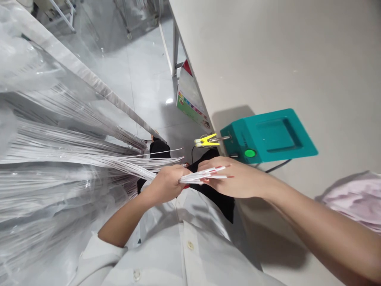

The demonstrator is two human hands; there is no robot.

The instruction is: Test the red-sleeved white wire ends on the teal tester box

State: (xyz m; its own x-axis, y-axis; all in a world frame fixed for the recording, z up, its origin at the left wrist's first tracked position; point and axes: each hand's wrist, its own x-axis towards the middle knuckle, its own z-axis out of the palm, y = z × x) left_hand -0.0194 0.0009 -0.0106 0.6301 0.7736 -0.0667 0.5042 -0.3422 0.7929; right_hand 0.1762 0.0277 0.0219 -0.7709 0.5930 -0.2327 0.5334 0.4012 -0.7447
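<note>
My left hand (pixel 165 184) is closed round a bundle of thin white wires (pixel 89 159) that fans out to the left from large clear-wrapped hanks. Out of the fist's right side stick the wire ends with red tips (pixel 212 172). My right hand (pixel 238 180) lies against those ends, fingers curled and pinching them. Just above the hands, a yellow clip (pixel 206 140) sits on a metal rod projecting from a teal machine (pixel 268 137) with a green button (pixel 250 153).
The teal machine stands on a pale table (pixel 282 47), its black cable (pixel 278 165) trailing right. A pink cloth (pixel 357 198) lies at the table's right edge. A printed bag (pixel 190 99) leans by the table leg on the grey floor. A metal rail (pixel 89 79) crosses above the wire hanks.
</note>
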